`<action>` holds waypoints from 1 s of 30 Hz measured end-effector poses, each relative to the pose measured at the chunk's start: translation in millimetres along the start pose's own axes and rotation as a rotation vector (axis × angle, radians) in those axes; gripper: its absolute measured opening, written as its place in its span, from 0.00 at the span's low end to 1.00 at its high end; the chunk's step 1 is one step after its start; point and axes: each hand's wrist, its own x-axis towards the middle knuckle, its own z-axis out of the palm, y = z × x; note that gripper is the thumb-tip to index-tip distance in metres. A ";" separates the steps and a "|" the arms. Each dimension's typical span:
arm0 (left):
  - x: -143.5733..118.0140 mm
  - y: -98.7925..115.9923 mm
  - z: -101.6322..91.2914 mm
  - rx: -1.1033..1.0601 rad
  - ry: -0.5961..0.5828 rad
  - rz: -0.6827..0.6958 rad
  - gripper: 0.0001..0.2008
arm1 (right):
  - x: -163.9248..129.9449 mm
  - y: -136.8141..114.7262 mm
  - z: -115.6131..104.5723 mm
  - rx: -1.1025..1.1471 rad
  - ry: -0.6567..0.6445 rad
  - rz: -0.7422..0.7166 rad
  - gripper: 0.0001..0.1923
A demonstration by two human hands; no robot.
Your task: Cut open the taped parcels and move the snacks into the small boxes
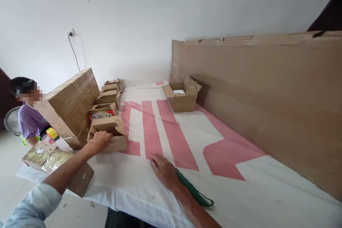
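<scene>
white-pink table (187, 142) | left hand (100, 141) on carton (109, 133) | flaps up

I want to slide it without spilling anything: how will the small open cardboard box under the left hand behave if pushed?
The small cardboard box looks thin-walled, so probably light and a bit flexible under the left hand. On the smooth white cloth it should likely slide easily. Its flaps stand open, so they may fold or catch.

A row of open cartons (108, 108) lies left of centre on the bench (267, 192); one open carton (182, 96) sits upper centre, sealed boxes (71, 103) stacked far left.
</scene>
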 end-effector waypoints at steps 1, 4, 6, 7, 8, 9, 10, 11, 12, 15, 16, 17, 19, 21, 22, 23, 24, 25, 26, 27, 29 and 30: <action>7.7 -14.1 -5.9 0.023 0.000 -0.061 0.10 | 0.8 -0.6 -0.6 -0.003 0.002 0.002 0.13; 20.3 -43.0 -13.4 0.072 0.001 -0.196 0.15 | 2.3 -1.3 -1.6 -0.007 0.005 0.000 0.13; 19.9 -51.2 -12.0 0.079 0.014 -0.243 0.16 | 2.7 -2.3 -1.9 -0.005 0.007 -0.013 0.13; 17.5 -52.7 -10.7 0.075 0.025 -0.250 0.14 | 2.9 -3.2 -2.0 -0.002 0.008 -0.023 0.13; 13.9 -53.0 -9.5 0.067 0.040 -0.247 0.13 | 3.2 -4.4 -2.3 0.001 0.009 -0.035 0.13; 9.3 -52.6 -8.7 0.057 0.060 -0.235 0.13 | 3.5 -5.9 -3.0 0.005 0.010 -0.046 0.14; 3.6 -52.0 -8.3 0.044 0.083 -0.218 0.14 | 4.0 -7.7 -4.2 0.010 0.011 -0.058 0.14; -3.1 -51.6 -8.4 0.029 0.110 -0.200 0.17 | 4.4 -9.7 -6.4 0.014 0.012 -0.068 0.14; -10.9 -51.9 -8.6 0.011 0.139 -0.182 0.20 | 4.7 -11.8 -9.7 0.021 0.013 -0.077 0.14; -42.6 -59.9 -7.3 -0.045 0.221 -0.162 0.24 | 2.0 -16.9 -27.9 0.012 0.043 -0.088 0.14; -56.5 -65.5 -5.5 -0.081 0.252 -0.166 0.23 | -1.2 -17.5 -36.6 -0.014 0.062 -0.085 0.14; -72.1 -72.3 -3.1 -0.137 0.284 -0.170 0.23 | -6.0 -17.1 -46.2 -0.049 0.079 -0.078 0.13; -107.3 -88.1 3.5 -0.282 0.325 -0.157 0.23 | -20.2 -12.8 -66.4 -0.135 0.091 -0.048 0.13; -143.9 -102.9 11.2 -0.416 0.275 -0.129 0.30 | -39.4 -3.2 -84.7 -0.198 0.042 -0.001 0.14; -160.5 -108.3 15.1 -0.455 0.213 -0.130 0.35 | -49.7 3.0 -92.2 -0.222 0.011 0.010 0.15; -174.8 -111.9 18.9 -0.480 0.145 -0.143 0.41 | -59.9 9.6 -98.3 -0.248 -0.026 0.026 0.17; -186.1 -113.6 22.4 -0.496 0.078 -0.163 0.46 | -69.4 15.9 -102.8 -0.276 -0.058 0.057 0.18; -194.0 -113.5 25.5 -0.502 0.020 -0.186 0.51 | -78.0 21.3 -105.8 -0.297 -0.078 0.085 0.19; -198.7 -112.2 28.0 -0.498 -0.022 -0.201 0.54 | -85.2 25.3 -107.7 -0.314 -0.095 0.109 0.19; -200.6 -109.9 29.8 -0.483 -0.055 -0.205 0.56 | -90.9 27.6 -108.6 -0.330 -0.108 0.127 0.20; -198.6 -104.7 31.2 -0.431 -0.092 -0.197 0.58 | -97.4 27.3 -108.6 -0.360 -0.129 0.144 0.19; -196.2 -102.5 31.1 -0.402 -0.104 -0.192 0.58 | -98.6 25.4 -108.1 -0.374 -0.137 0.150 0.19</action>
